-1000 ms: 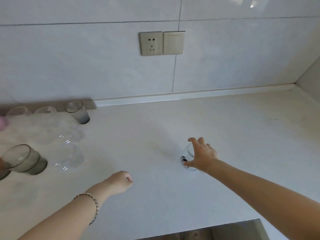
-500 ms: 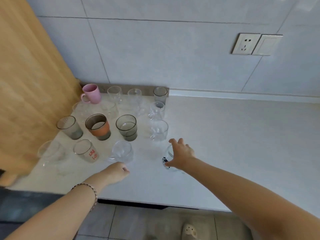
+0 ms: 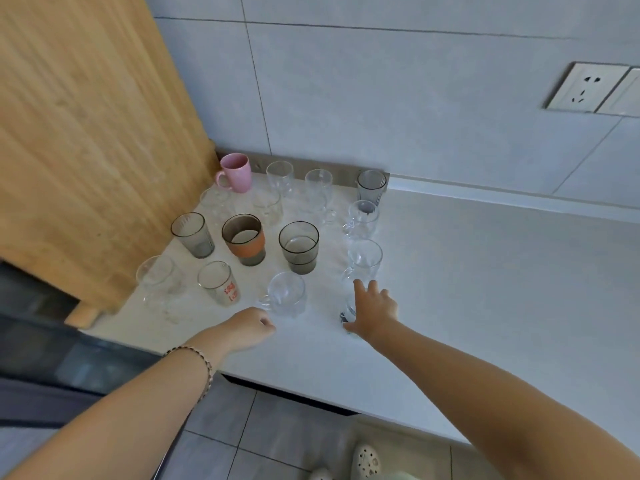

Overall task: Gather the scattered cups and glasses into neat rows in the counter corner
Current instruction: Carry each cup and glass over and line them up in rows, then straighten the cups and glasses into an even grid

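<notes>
Glass (image 3: 347, 314) in right hand (image 3: 375, 311) grip moved nearer clear mug (image 3: 364, 259).

Left arm: bare, entering from the lower left, stretched forward and angled to the right; a thin beaded bracelet (image 3: 202, 358) circles the wrist. Left hand (image 3: 251, 327): back uppermost, fingers curled under into a loose fist, holding nothing. Right arm: bare, entering from the lower right, reaching forward and angled to the left, nearly straight at the elbow. Right hand (image 3: 375, 313): back uppermost, fingers (image 3: 360, 291) spread and arched over a small glass (image 3: 348, 311), thumb low on its near side, gripping it from above. The two hands are apart, roughly level, with the left nearer the body.
</notes>
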`<state>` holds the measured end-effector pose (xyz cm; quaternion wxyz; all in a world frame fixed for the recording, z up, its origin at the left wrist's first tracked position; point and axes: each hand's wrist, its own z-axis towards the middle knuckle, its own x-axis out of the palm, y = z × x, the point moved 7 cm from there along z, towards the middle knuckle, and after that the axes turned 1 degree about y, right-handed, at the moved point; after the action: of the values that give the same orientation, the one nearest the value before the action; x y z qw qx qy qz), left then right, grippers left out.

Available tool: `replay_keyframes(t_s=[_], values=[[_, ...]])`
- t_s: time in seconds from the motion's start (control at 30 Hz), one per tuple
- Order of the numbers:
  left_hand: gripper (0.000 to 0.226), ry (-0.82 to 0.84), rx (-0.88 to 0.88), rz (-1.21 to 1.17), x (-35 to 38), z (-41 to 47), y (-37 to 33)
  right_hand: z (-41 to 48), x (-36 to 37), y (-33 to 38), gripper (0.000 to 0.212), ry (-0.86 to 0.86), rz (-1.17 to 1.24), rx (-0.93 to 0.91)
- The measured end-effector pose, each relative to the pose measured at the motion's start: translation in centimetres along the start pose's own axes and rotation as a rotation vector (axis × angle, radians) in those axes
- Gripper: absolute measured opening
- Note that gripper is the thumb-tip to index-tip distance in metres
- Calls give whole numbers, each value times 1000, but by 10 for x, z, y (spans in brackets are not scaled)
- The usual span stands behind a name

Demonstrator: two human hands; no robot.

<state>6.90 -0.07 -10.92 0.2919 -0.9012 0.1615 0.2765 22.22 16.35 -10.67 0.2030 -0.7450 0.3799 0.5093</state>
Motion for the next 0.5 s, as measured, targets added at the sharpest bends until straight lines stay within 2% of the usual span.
replay_keyframes(t_s=[0.13,0.33,0.5], values=[[6,-28,32,3,-14,-1,-23,5,-16,-1,71,-20,-5,-88],[11,-208,66,108,-89,-7,-61,30,-84,18,43,56,19,-189],[9,-326,83,115,-162,-1,-67,59,-141,46,42,68,20,-230]])
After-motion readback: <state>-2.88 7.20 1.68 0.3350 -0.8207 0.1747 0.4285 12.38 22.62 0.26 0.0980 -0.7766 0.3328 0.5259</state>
